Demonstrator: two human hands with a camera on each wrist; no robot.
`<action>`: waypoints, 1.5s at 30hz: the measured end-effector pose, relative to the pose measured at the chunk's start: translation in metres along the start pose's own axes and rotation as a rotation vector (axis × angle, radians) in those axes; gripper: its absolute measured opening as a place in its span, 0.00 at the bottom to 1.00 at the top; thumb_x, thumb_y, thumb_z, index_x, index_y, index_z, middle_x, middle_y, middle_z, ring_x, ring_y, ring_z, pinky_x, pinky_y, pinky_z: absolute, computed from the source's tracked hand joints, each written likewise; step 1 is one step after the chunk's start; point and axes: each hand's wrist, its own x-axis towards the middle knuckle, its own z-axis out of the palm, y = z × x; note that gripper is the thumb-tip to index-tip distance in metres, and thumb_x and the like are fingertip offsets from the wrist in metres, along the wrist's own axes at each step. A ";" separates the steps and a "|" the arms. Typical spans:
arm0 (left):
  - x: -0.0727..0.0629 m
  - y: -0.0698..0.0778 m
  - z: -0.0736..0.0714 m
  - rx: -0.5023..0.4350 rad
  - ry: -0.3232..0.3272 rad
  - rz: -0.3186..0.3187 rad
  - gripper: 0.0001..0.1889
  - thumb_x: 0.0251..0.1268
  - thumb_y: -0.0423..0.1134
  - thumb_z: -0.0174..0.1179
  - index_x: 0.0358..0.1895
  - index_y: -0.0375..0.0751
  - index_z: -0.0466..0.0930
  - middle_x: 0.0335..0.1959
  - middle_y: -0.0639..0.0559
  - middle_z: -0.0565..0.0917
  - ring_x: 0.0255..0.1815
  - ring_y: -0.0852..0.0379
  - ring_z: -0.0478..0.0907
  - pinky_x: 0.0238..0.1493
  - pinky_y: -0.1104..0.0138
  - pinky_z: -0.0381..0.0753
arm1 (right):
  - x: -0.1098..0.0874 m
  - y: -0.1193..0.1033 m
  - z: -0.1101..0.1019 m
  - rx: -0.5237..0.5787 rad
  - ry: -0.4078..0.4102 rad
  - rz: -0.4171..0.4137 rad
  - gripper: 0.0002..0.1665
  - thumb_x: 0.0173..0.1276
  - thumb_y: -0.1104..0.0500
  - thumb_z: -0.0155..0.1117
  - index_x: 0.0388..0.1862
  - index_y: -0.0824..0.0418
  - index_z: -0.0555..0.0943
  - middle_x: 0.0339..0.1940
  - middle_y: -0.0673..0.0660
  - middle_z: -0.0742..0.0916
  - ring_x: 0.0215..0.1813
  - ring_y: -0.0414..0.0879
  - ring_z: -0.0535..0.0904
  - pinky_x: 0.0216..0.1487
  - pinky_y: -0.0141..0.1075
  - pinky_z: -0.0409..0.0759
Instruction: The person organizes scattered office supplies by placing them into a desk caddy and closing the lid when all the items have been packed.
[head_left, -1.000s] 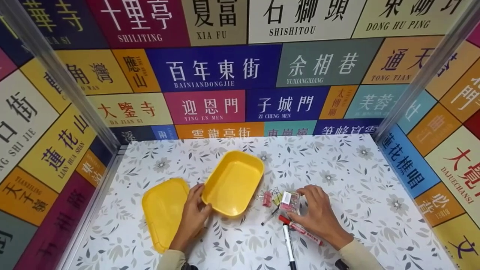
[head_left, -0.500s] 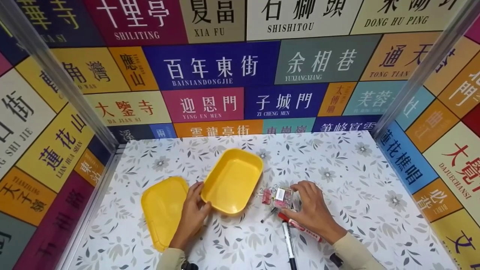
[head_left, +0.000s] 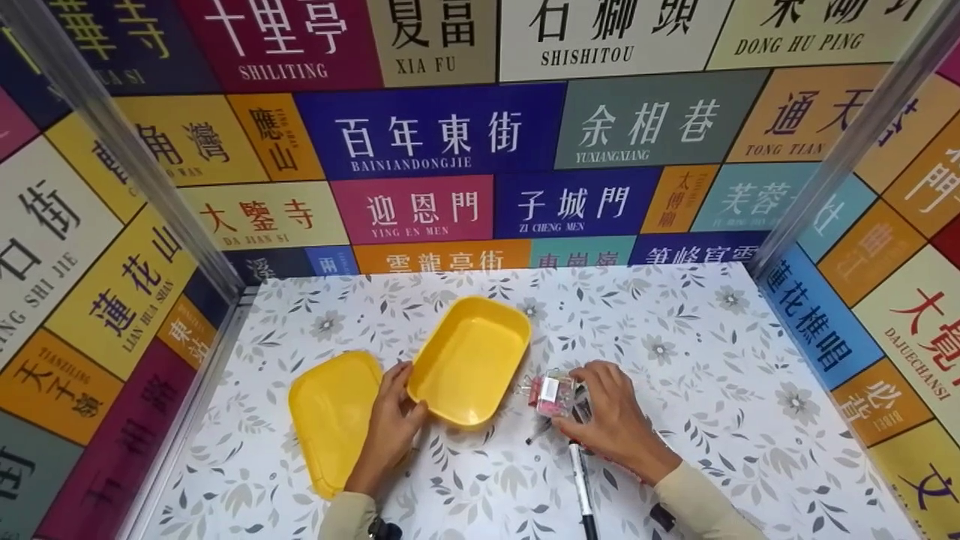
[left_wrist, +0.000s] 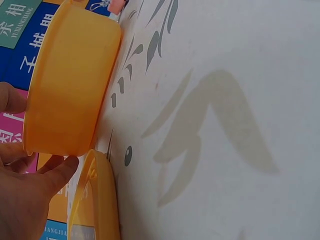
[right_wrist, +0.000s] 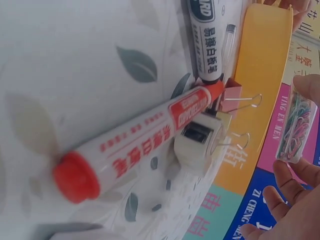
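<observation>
My left hand (head_left: 390, 427) holds the near-left corner of a yellow plastic container (head_left: 466, 367), whose inside faces up. In the left wrist view the fingers meet its rim and outer wall (left_wrist: 75, 85). A matching yellow lid (head_left: 330, 416) lies left of it, partly behind that forearm. My right hand (head_left: 619, 420) pinches a small clear box of coloured paper clips (head_left: 553, 396) between thumb and fingers. The right wrist view shows the clip box (right_wrist: 298, 125) raised above the tabletop. Beneath it are a pink binder clip (right_wrist: 231, 95) and a red whiteboard marker (right_wrist: 142, 132).
A black whiteboard marker (head_left: 581, 480) points toward the table's front edge. A thin pen (right_wrist: 229, 45) and a white block with a dark window (right_wrist: 197, 145) lie close by. Sign-covered panels (head_left: 420, 210) rise behind and at both sides of the flower-patterned table (head_left: 675, 315).
My right hand has carried the paper-clip box leftward, nearer the yellow container, and now covers the red marker in the head view. The left hand keeps its hold on the container.
</observation>
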 end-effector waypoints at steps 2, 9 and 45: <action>0.000 0.000 0.001 0.006 0.000 -0.012 0.37 0.72 0.25 0.63 0.84 0.34 0.67 0.86 0.44 0.64 0.83 0.42 0.68 0.82 0.49 0.72 | 0.001 -0.001 0.002 0.018 0.009 -0.013 0.43 0.49 0.48 0.93 0.57 0.67 0.81 0.52 0.61 0.83 0.58 0.61 0.76 0.64 0.60 0.76; -0.001 -0.001 0.000 0.015 -0.009 -0.017 0.38 0.71 0.28 0.62 0.85 0.35 0.66 0.87 0.44 0.63 0.84 0.43 0.66 0.82 0.49 0.71 | 0.008 -0.010 0.001 0.063 -0.011 0.013 0.44 0.48 0.48 0.94 0.58 0.66 0.81 0.53 0.60 0.84 0.59 0.60 0.77 0.62 0.59 0.78; 0.000 -0.001 0.000 0.013 0.010 0.005 0.37 0.72 0.25 0.63 0.84 0.34 0.67 0.85 0.41 0.65 0.83 0.42 0.68 0.82 0.50 0.72 | 0.045 -0.037 0.030 0.080 -0.067 -0.023 0.43 0.54 0.46 0.90 0.61 0.64 0.81 0.54 0.57 0.82 0.57 0.55 0.74 0.64 0.56 0.76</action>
